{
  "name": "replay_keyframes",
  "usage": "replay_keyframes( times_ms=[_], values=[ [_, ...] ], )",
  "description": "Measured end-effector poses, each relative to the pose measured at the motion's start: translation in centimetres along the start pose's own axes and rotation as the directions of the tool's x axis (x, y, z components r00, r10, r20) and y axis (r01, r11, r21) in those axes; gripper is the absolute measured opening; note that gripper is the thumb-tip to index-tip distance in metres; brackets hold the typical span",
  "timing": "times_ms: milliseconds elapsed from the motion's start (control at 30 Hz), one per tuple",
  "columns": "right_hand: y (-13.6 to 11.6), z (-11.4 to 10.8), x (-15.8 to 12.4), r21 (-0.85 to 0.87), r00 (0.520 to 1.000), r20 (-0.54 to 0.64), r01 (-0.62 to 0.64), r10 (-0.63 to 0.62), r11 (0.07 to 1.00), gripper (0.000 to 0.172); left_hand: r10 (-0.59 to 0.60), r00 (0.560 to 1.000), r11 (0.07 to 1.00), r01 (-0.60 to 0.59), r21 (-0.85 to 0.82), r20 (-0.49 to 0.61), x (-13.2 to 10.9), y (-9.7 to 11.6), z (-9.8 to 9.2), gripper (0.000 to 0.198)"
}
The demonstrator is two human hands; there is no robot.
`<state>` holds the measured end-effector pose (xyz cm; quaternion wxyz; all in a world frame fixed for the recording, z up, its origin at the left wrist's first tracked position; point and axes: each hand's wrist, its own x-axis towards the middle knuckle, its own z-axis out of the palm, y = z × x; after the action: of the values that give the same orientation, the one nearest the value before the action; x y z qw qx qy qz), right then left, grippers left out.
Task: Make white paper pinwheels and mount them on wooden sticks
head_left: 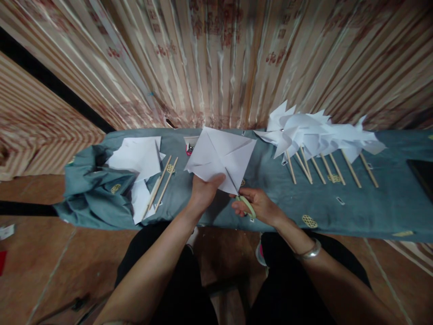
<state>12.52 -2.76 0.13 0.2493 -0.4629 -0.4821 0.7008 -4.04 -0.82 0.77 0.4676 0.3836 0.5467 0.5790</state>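
A square sheet of white paper (221,155) with diagonal creases is held up over the table. My left hand (205,192) grips its near left edge, thumb on top. My right hand (255,205) is closed round the light green handles of a pair of scissors (247,206). The scissors' blade lies along the diagonal at the sheet's near right corner. Several finished paper pinwheels (314,133) on wooden sticks lie to the right.
Loose white paper sheets (137,155) and a few wooden sticks (166,185) lie on the left. Behind the held paper sits a small open box (191,148) with small items. A dark flat object (421,174) lies at the far right of the green tablecloth (280,203). A pleated curtain (219,67) hangs behind the table.
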Motion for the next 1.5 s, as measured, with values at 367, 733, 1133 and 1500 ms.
replay_keyframes(
  times_ms=[367,733,1133,1500],
  values=[
    [-0.1,0.07,0.03,-0.02,1.0,-0.029,0.001,-0.002,1.0,0.05,-0.01,1.0,1.0,0.01,-0.002,0.013,-0.15,0.05,0.13,0.037],
    [-0.18,-0.01,0.04,-0.021,0.999,-0.029,0.017,-0.018,1.0,0.047,-0.02,1.0,1.0,0.02,0.018,0.003,-0.3,-0.11,0.17,0.038],
    [-0.13,0.09,0.07,-0.033,0.998,-0.054,0.02,-0.021,0.999,0.048,-0.026,0.999,0.999,0.025,0.034,0.023,-0.25,-0.77,0.14,0.046],
    [0.15,0.09,0.23,-0.045,0.997,-0.052,0.048,-0.05,0.998,0.048,-0.032,0.999,0.999,0.031,0.024,0.023,-0.29,-0.68,0.14,0.048]
  ],
)
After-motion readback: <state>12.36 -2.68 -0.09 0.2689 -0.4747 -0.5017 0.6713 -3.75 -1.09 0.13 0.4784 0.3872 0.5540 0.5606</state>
